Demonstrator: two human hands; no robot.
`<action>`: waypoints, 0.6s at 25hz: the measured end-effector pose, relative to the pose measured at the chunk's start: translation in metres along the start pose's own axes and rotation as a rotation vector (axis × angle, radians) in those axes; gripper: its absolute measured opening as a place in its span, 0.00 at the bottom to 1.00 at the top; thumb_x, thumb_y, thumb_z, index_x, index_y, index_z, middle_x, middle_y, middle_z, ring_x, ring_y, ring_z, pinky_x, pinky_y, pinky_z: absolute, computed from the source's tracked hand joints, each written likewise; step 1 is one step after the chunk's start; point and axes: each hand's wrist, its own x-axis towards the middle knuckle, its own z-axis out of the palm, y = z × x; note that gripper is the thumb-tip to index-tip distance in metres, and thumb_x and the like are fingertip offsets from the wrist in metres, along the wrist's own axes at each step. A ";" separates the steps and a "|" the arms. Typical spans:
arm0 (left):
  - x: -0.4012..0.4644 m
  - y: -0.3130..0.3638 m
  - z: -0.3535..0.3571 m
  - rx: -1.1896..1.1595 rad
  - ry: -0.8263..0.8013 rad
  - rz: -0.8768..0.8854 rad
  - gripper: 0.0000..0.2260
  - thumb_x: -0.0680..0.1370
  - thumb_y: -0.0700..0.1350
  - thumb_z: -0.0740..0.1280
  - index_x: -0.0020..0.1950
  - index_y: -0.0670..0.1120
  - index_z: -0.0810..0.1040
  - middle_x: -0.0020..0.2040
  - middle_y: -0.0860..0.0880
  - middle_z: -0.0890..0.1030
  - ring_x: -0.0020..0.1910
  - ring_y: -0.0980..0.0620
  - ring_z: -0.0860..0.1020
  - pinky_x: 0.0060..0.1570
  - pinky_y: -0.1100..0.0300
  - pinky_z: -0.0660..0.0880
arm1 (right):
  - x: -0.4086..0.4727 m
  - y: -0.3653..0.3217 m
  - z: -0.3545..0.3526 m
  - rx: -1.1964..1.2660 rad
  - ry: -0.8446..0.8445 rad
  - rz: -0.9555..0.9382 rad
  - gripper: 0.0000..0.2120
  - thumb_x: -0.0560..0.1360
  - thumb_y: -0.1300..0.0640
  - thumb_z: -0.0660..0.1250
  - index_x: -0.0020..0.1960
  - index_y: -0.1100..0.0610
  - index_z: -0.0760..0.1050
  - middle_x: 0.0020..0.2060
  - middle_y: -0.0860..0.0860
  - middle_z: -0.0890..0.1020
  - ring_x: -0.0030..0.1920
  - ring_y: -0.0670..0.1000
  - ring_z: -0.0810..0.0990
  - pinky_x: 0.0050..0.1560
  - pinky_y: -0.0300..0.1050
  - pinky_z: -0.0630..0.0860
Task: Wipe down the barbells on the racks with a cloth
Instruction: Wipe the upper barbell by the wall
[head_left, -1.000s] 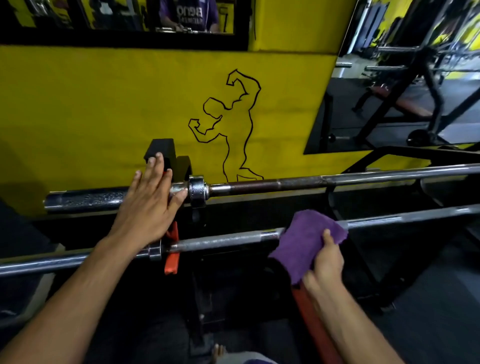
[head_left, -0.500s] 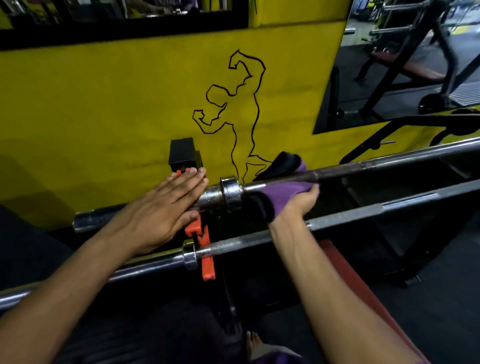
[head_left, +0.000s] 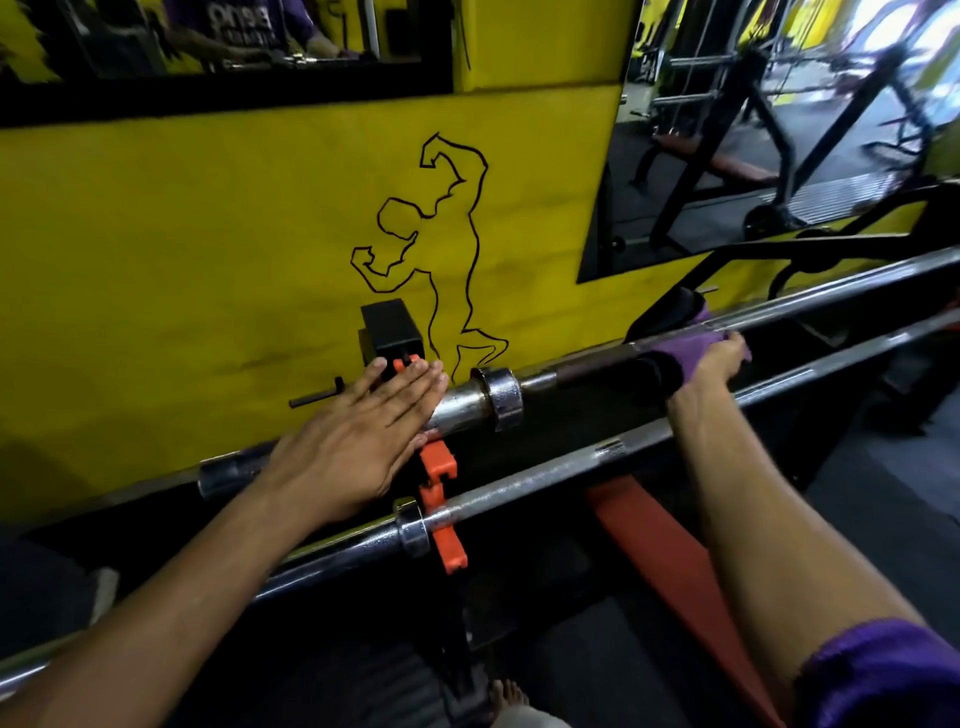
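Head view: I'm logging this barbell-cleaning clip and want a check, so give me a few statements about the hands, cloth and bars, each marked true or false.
1. The right hand holds the purple cloth on the upper barbell. True.
2. The left hand grips the lower barbell. False: it rests flat, fingers straight, on the upper barbell's sleeve.
3. The cloth sits to the right of the upper bar's collar. True.
4. The orange hooks sit on the wall beside the mirror. False: they are on the rack upright between the two bars.
5. The wall behind the rack is yellow with a black outline figure. True.
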 end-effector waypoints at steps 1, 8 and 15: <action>0.000 0.000 0.000 0.014 0.010 0.004 0.28 0.86 0.57 0.41 0.83 0.44 0.45 0.83 0.46 0.51 0.82 0.48 0.49 0.79 0.51 0.41 | 0.004 0.012 0.003 0.029 -0.003 0.001 0.20 0.87 0.51 0.44 0.42 0.55 0.66 0.16 0.44 0.74 0.34 0.48 0.76 0.24 0.40 0.66; 0.002 -0.003 -0.005 -0.021 -0.032 0.044 0.28 0.86 0.56 0.41 0.83 0.43 0.50 0.82 0.45 0.55 0.81 0.47 0.53 0.77 0.50 0.47 | 0.014 0.104 0.006 -0.046 -0.002 0.120 0.27 0.84 0.43 0.56 0.72 0.64 0.68 0.60 0.59 0.77 0.56 0.60 0.78 0.44 0.45 0.77; 0.000 -0.002 -0.007 -0.081 -0.006 0.035 0.28 0.84 0.57 0.38 0.82 0.46 0.44 0.82 0.47 0.48 0.81 0.51 0.45 0.77 0.56 0.35 | 0.027 0.067 -0.005 -0.116 -0.031 0.031 0.25 0.86 0.47 0.54 0.74 0.63 0.66 0.63 0.57 0.78 0.47 0.54 0.80 0.43 0.44 0.77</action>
